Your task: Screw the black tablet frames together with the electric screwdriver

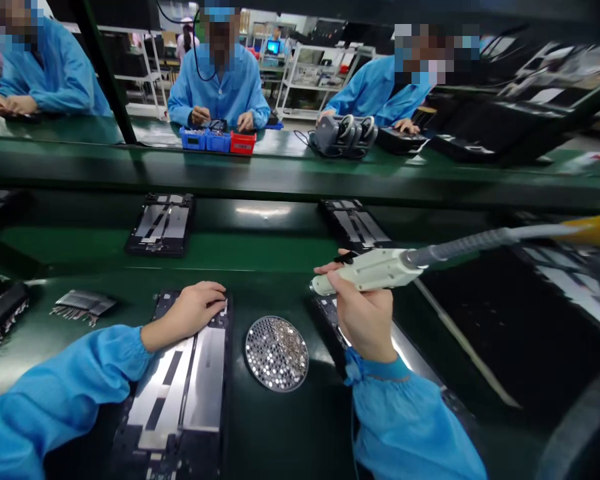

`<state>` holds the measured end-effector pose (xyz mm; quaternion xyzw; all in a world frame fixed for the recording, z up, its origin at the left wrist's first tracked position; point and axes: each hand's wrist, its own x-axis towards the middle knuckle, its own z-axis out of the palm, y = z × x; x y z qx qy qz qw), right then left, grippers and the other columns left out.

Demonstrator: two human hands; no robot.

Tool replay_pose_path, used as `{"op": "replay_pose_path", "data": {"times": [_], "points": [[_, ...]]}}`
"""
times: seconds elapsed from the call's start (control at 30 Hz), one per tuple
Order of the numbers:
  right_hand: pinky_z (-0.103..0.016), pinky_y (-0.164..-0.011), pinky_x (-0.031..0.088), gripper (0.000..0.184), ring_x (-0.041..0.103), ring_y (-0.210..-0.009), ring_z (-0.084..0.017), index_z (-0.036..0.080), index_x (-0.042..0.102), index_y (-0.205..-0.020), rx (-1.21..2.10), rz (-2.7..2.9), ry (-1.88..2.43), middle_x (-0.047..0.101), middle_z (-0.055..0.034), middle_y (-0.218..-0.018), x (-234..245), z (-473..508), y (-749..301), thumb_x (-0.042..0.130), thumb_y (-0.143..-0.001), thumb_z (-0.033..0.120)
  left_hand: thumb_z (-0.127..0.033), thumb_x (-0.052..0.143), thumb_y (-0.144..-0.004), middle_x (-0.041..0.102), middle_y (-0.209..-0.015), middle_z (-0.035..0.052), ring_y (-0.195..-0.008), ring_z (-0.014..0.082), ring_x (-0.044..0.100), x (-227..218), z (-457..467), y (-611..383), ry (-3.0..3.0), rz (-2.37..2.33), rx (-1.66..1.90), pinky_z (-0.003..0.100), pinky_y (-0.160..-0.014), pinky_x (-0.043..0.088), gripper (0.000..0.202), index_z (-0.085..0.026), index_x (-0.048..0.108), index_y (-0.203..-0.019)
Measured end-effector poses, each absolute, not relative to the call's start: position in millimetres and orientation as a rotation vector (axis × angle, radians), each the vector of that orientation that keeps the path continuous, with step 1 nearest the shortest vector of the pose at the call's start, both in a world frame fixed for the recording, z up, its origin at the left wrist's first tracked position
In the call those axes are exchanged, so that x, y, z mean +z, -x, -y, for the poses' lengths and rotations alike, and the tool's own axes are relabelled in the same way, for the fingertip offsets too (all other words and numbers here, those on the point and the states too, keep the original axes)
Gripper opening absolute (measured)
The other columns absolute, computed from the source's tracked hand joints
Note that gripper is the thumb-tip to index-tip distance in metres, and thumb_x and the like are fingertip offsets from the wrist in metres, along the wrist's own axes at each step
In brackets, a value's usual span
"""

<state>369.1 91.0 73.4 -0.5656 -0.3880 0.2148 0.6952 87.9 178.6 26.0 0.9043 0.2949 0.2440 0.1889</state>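
Note:
My left hand (193,311) lies over the top end of an opened tablet (205,387), fingers stretched out towards its upper right corner. Silver battery panels and dark strips show inside the tablet. In my right hand (367,320) is a pale electric screwdriver (375,270), held off the bench with its cable running to the right; its bit cannot be made out. Between my hands sits a round dish (277,353) with a grid of holes and many small screws. Under my right forearm a second opened tablet (405,350) is partly hidden.
Further opened tablets (160,223) (357,223) lie beyond my bench edge. At left is a stack of thin flat parts (83,303). A black mat (500,320) covers the right side. Across the line, several co-workers in blue sit behind blue and red bins (243,143) and a grey device (343,137).

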Motion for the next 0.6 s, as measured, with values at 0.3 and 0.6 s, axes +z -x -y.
{"op": "replay_pose_path", "data": {"times": [0.3,0.6], "points": [[-0.044,-0.092,0.054,0.030,0.069,-0.085,-0.020,0.022,0.066,-0.094,0.523,0.760,1.265,0.069,0.0011,-0.082,76,-91,-362,0.079,-0.068,0.029,-0.033,0.054,-0.100,0.069,-0.130,0.0120,-0.125,0.0341,0.059,34,-170,-78,-2.723,-0.606,0.445,0.057,-0.109,0.045,0.031,-0.017,0.073,-0.118],[-0.043,-0.084,0.054,0.033,0.062,-0.070,-0.017,0.026,0.066,-0.106,0.593,0.907,1.115,0.065,0.0034,-0.069,92,-74,-338,0.072,-0.074,0.026,-0.042,0.048,-0.094,0.050,-0.153,0.0144,-0.122,0.0480,0.057,27,-140,-64,-2.917,-0.695,0.260,0.062,-0.097,0.046,0.054,-0.016,0.060,-0.140]]}}
